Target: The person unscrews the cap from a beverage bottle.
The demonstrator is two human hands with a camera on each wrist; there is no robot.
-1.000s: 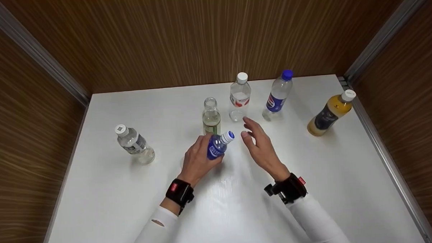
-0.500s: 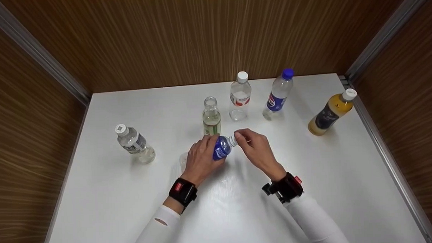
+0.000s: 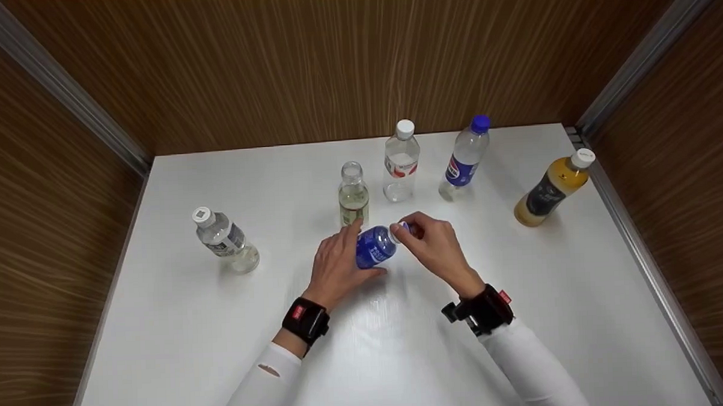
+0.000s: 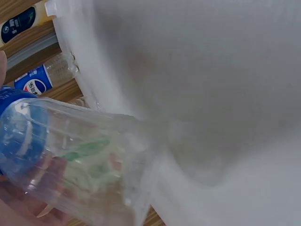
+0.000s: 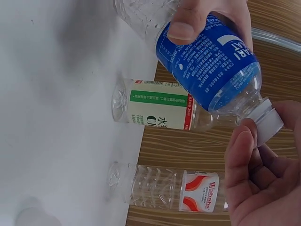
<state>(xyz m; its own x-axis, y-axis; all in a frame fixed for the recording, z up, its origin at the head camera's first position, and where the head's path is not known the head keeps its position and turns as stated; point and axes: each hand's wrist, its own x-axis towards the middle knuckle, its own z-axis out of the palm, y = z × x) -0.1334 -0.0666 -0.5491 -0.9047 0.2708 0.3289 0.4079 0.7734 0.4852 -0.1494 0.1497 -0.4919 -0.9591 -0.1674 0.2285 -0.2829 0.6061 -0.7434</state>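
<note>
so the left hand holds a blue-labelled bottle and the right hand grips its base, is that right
Not its base: the right hand pinches the cap, as the right wrist view shows. The left hand does hold the blue-labelled bottle.

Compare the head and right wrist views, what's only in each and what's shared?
Only the head view: the amber bottle, the blue-capped bottle, the leftmost bottle and both white sleeves.
Only the right wrist view: small print on the held bottle.
Both: that bottle, its cap, the green-labelled bottle, the red-and-white-labelled bottle, left hand, right hand.
</note>
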